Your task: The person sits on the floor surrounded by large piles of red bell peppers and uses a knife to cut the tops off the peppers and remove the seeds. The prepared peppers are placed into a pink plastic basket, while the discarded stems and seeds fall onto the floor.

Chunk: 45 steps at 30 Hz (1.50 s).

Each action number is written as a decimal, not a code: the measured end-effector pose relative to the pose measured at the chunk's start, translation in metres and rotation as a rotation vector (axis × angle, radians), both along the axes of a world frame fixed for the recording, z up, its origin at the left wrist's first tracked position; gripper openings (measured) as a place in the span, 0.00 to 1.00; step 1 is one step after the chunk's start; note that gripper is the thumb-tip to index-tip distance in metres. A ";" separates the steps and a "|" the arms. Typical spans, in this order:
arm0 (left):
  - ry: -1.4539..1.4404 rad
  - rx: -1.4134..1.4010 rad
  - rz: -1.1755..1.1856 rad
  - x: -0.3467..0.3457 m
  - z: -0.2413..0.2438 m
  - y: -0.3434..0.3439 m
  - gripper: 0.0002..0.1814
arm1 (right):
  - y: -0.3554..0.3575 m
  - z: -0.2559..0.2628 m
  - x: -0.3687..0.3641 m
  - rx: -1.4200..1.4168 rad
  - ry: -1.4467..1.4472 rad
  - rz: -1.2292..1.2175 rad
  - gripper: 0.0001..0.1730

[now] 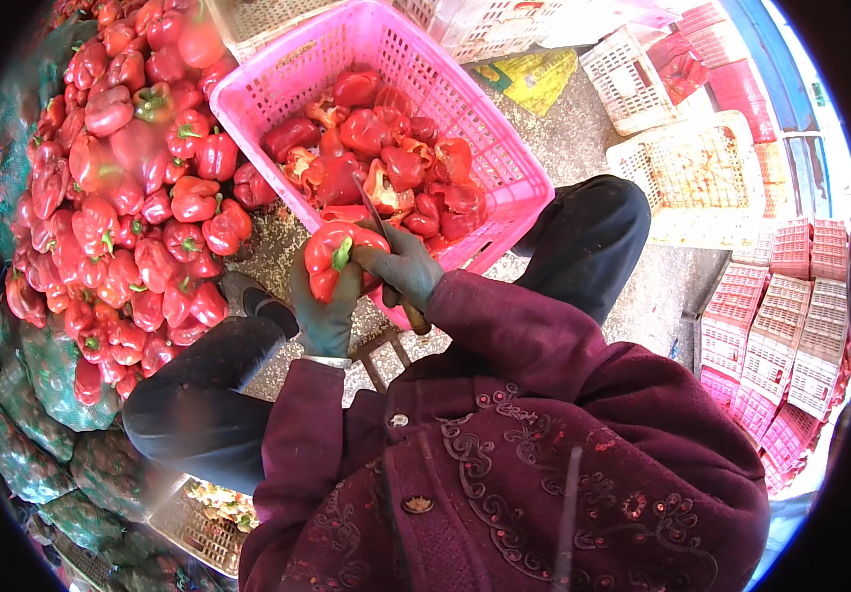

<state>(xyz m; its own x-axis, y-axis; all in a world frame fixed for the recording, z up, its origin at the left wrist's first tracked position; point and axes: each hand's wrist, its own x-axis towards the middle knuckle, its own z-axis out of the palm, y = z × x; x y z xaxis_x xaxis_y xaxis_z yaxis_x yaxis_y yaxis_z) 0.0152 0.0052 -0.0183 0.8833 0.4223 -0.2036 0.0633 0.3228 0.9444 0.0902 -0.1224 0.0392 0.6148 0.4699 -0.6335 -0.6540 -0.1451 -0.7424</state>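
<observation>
A whole red bell pepper (pixel 324 255) with a green stem rests in my gloved left hand (pixel 325 311). My right hand (pixel 405 268), also gloved, grips a knife (pixel 371 206); its handle end sticks out below the fist and its blade points up and away from me. The right thumb and fingers meet the pepper's stem side. Just beyond both hands stands a pink plastic crate (pixel 499 159) with perforated walls. Inside it lie cut red pepper pieces (pixel 366 132), some showing pale cores and seeds.
A large heap of whole red peppers (pixel 137 214) fills the left side, beside green mesh sacks (pixel 63 377). A crate of pepper scraps (pixel 203 525) sits at lower left. White crates (pixel 699 177) and stacked crates (pixel 759 333) stand at right. A yellow bag (pixel 536 78) lies on the floor.
</observation>
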 end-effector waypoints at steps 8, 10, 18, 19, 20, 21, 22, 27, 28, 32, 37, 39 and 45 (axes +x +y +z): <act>0.119 0.019 0.103 0.014 -0.018 0.014 0.22 | 0.013 -0.035 0.036 -0.008 0.086 0.107 0.23; 0.125 0.092 0.048 0.020 -0.020 0.019 0.22 | 0.012 -0.049 0.046 0.029 0.152 0.104 0.20; 0.099 0.024 -0.148 0.013 0.035 0.032 0.19 | -0.023 -0.036 0.050 0.257 0.145 0.234 0.19; 0.040 0.030 -0.188 0.012 0.044 0.029 0.18 | -0.031 -0.050 0.042 0.377 -0.069 0.272 0.21; 0.079 -0.183 -0.218 0.008 0.045 0.031 0.19 | -0.039 -0.049 0.040 0.457 -0.135 0.267 0.21; 0.133 -0.388 -0.258 0.003 0.048 0.033 0.19 | -0.040 -0.051 0.035 0.497 -0.265 0.248 0.20; 0.117 -0.404 -0.240 0.001 0.051 0.031 0.19 | -0.035 -0.042 0.030 0.540 -0.390 0.230 0.20; -0.012 -1.031 -0.575 0.007 0.025 0.043 0.19 | -0.051 -0.004 0.026 0.634 0.329 0.020 0.24; -0.150 -1.225 -0.647 0.020 0.018 0.040 0.18 | -0.050 -0.009 0.025 0.793 0.427 0.006 0.24; -0.307 -1.259 -0.468 0.051 0.021 0.016 0.15 | -0.048 -0.028 0.021 1.004 0.504 -0.091 0.25; 0.039 -0.336 -0.008 0.072 0.020 0.009 0.15 | -0.067 -0.007 0.035 0.816 0.303 -0.231 0.28; -0.011 0.481 0.025 0.078 0.008 0.010 0.20 | -0.070 0.003 0.035 0.580 -0.041 -0.304 0.25; -0.264 0.503 -0.075 0.052 0.086 -0.031 0.27 | -0.054 0.050 0.019 0.191 -0.279 -0.216 0.26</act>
<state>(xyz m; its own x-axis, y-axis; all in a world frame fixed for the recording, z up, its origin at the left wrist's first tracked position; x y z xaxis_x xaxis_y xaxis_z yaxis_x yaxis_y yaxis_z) 0.0674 -0.0260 0.0675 0.9082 0.3446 0.2374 -0.1897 -0.1667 0.9676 0.1092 -0.1764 0.0897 0.8484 0.4041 -0.3418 -0.4235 0.1310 -0.8964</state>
